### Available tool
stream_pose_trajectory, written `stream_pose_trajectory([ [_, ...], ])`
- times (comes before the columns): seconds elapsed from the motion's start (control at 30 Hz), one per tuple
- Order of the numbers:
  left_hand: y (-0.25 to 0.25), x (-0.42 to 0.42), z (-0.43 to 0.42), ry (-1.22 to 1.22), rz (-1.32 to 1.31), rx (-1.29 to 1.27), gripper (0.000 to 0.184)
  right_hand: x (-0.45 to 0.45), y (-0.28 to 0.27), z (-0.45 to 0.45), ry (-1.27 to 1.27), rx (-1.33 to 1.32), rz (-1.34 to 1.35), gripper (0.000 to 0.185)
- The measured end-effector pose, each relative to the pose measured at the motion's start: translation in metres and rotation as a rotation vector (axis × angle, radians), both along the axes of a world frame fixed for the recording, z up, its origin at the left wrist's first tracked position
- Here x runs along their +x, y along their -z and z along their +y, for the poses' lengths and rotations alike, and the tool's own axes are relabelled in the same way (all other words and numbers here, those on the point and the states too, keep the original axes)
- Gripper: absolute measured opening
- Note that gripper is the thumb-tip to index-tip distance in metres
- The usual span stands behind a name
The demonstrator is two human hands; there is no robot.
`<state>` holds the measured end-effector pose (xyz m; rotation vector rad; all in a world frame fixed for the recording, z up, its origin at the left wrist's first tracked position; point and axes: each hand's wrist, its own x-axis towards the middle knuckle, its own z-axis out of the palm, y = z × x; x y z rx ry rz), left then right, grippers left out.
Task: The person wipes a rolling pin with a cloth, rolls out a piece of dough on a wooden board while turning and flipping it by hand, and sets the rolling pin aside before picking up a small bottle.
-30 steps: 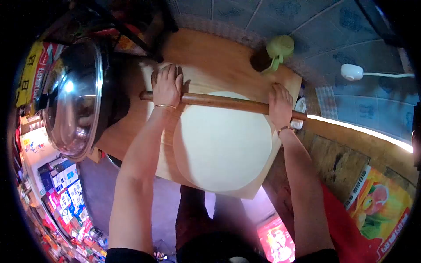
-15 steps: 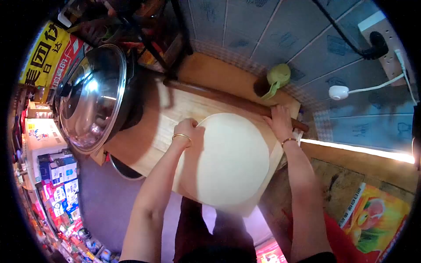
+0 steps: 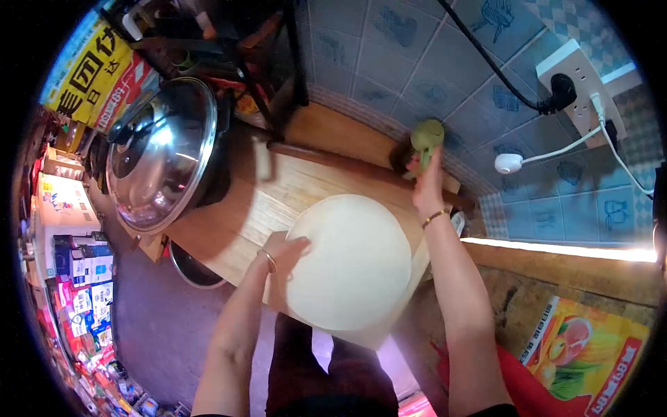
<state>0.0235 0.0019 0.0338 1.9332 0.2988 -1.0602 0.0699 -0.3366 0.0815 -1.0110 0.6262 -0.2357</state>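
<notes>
A round, thin, pale sheet of dough (image 3: 351, 264) lies on a wooden board (image 3: 278, 198). My left hand (image 3: 283, 251) pinches the dough's left edge between thumb and fingers. At the board's far right, my right hand (image 3: 429, 182) is wrapped round the handle of a green cup-like vessel (image 3: 426, 135). The rolling pin (image 3: 333, 160) lies along the board's far edge, touched by neither hand; its right part passes behind my right hand.
A large pan with a glass lid (image 3: 163, 156) stands to the left. Behind are a black metal rack (image 3: 295, 62) and a tiled wall with a power strip (image 3: 573, 87). Right of the board lies a colourful printed bag (image 3: 583, 354).
The rolling pin was pushed to the far edge and released by both hands. My left hand moved nearer to the dough's left edge, and my right hand took hold of the green vessel.
</notes>
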Motion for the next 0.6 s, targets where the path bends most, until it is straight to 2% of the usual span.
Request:
stream_pose_trajectory([
  [0.07, 0.042, -0.015, 0.026, -0.156, 0.009, -0.037, 0.036, -0.016, -0.02, -0.002, 0.03, -0.199, 0.043, 0.046],
  [0.1, 0.051, -0.022, 0.034, -0.153, 0.007, -0.049, 0.036, -0.031, -0.033, 0.002, -0.011, -0.292, -0.001, 0.043],
  [0.2, 0.068, -0.04, 0.05, -0.206, -0.057, -0.226, 0.035, -0.099, -0.059, 0.025, -0.142, -0.321, 0.04, 0.04],
  [0.27, 0.068, -0.046, 0.051, -0.349, -0.033, -0.181, 0.034, -0.152, -0.067, 0.04, -0.168, -0.337, 0.096, 0.039],
  [0.3, 0.021, -0.05, 0.043, -0.398, -0.048, -0.193, 0.03, -0.178, -0.07, 0.05, -0.198, -0.344, 0.129, 0.039],
  [0.33, 0.025, -0.058, 0.054, -0.385, -0.038, -0.198, 0.03, -0.203, -0.071, 0.062, -0.195, -0.352, 0.217, 0.04],
  [0.4, 0.045, -0.075, 0.069, -0.305, -0.564, -0.085, 0.026, -0.24, -0.071, 0.088, -0.181, -0.388, 0.444, 0.045],
  [0.43, 0.051, -0.084, 0.086, -0.271, -0.633, -0.068, 0.026, -0.258, -0.071, 0.099, -0.217, -0.372, 0.561, 0.045],
  [0.47, 0.051, -0.094, 0.104, -0.272, -0.621, -0.078, 0.026, -0.274, -0.073, 0.11, -0.256, -0.353, 0.68, 0.046],
  [0.53, 0.053, -0.109, 0.147, -0.352, -0.328, -0.2, 0.026, -0.293, -0.088, 0.144, -0.299, -0.434, 0.688, 0.046],
  [0.6, 0.07, -0.122, 0.204, -0.143, -0.549, -0.128, 0.024, -0.324, -0.077, 0.158, -0.298, -0.336, 0.685, 0.047],
])
